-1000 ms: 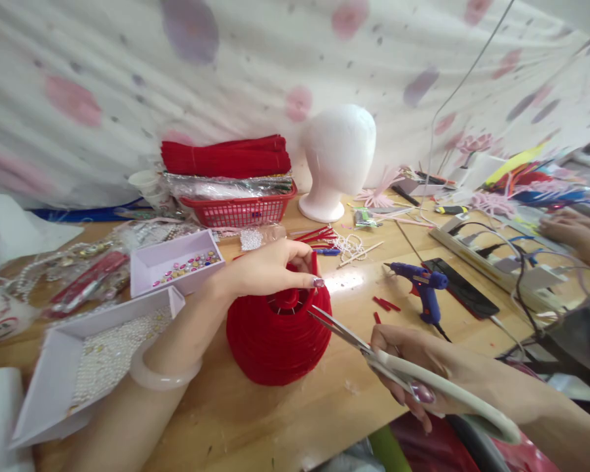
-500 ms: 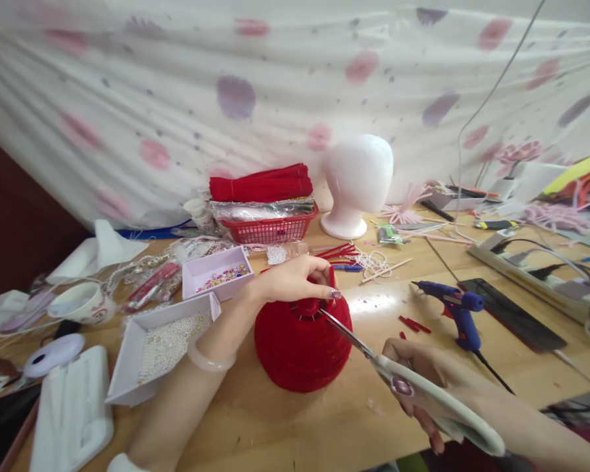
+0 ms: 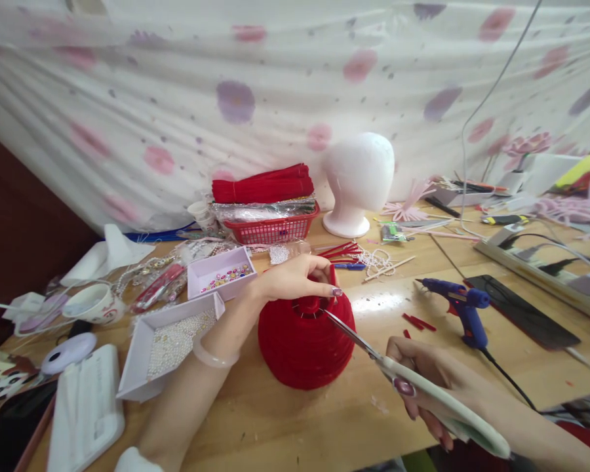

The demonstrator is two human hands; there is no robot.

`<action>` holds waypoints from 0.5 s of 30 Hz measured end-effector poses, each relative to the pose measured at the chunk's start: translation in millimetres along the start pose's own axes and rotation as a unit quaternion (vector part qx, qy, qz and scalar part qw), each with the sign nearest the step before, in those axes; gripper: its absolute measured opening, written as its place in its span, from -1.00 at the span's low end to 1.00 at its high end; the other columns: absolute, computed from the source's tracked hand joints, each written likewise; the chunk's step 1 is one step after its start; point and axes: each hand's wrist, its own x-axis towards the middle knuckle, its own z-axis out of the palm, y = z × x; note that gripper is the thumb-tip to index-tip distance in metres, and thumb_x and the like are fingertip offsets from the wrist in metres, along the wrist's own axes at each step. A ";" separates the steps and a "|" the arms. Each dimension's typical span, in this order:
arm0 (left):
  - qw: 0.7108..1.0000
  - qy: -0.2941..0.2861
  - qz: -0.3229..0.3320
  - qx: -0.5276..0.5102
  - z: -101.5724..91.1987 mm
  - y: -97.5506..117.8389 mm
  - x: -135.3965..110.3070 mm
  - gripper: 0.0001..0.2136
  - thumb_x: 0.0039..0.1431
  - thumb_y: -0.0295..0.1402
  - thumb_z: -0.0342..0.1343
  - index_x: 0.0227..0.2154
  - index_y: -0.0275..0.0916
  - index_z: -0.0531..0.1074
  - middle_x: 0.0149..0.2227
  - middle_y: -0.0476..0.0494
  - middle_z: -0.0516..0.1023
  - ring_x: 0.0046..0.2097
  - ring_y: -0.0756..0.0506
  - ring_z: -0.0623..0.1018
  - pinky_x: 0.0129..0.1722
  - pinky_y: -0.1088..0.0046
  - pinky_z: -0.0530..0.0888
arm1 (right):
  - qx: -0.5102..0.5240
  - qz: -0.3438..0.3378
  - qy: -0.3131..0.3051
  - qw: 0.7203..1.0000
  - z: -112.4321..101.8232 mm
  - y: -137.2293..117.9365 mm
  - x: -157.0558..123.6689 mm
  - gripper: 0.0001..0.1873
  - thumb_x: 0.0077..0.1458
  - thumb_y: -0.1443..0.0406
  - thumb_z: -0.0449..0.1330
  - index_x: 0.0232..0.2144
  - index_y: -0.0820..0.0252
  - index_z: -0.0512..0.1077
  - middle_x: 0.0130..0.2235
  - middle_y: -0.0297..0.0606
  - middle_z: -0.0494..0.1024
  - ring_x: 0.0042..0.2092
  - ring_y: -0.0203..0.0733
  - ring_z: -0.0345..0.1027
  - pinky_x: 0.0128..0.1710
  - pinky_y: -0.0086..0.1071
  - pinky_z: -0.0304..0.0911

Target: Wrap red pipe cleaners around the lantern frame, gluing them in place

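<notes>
A red dome-shaped fuzzy piece (image 3: 305, 344) stands on the wooden table (image 3: 285, 419). My left hand (image 3: 295, 278) pinches red strands at its top opening, fingers closed round them. My right hand (image 3: 425, 383) grips the pale handles of a pair of scissors (image 3: 403, 377); the metal blades point up-left and their tips touch the dome's top rim, just under my left fingertips. A pale bangle sits on my left wrist.
A blue glue gun (image 3: 459, 308) lies to the right, cut red bits beside it. Two white trays of beads (image 3: 170, 341) and gems (image 3: 221, 270) sit to the left. Behind stand a red basket (image 3: 270, 226) with red stems and a white foam head (image 3: 358, 180).
The view has swung to the left, showing more of the table's left side. Both hands and the scissors keep the same hold at the dome's top.
</notes>
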 end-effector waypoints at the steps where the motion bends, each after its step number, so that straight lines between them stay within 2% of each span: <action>1: 1.000 -0.001 -0.002 -0.001 0.2 0.6 -0.3 -0.90 0.09 -0.41 0.25 -0.42 -0.27 0.42 -0.43 -0.02 0.54 -0.40 0.04 0.49 -0.37 0.50 0.38 | 0.004 0.001 -0.001 1.000 -0.6 0.4 0.3 -0.42 -0.07 -0.08 0.38 -0.37 0.14 0.18 -0.44 -0.48 0.43 -0.61 -0.54 0.25 -0.64 -0.65 0.21; 8: 1.000 0.004 -0.011 0.001 1.1 5.6 -2.3 -0.89 0.08 -0.43 0.25 -0.42 -0.28 0.41 -0.42 -0.03 0.55 -0.38 0.04 0.51 -0.35 0.49 0.39 | 0.016 -0.031 0.019 0.999 6.2 3.3 4.8 -0.49 -0.02 0.02 0.41 -0.36 0.17 0.20 -0.43 -0.49 0.41 -0.60 -0.56 0.24 -0.62 -0.66 0.22; 15: 1.000 0.009 -0.008 0.005 1.3 2.8 -0.9 -0.88 0.09 -0.40 0.26 -0.39 -0.30 0.43 -0.40 -0.06 0.58 -0.36 0.02 0.53 -0.34 0.47 0.41 | 0.012 -0.039 0.043 0.998 14.5 1.7 9.7 -0.45 -0.08 -0.02 0.42 -0.41 0.16 0.20 -0.47 -0.47 0.43 -0.61 -0.51 0.25 -0.65 -0.62 0.19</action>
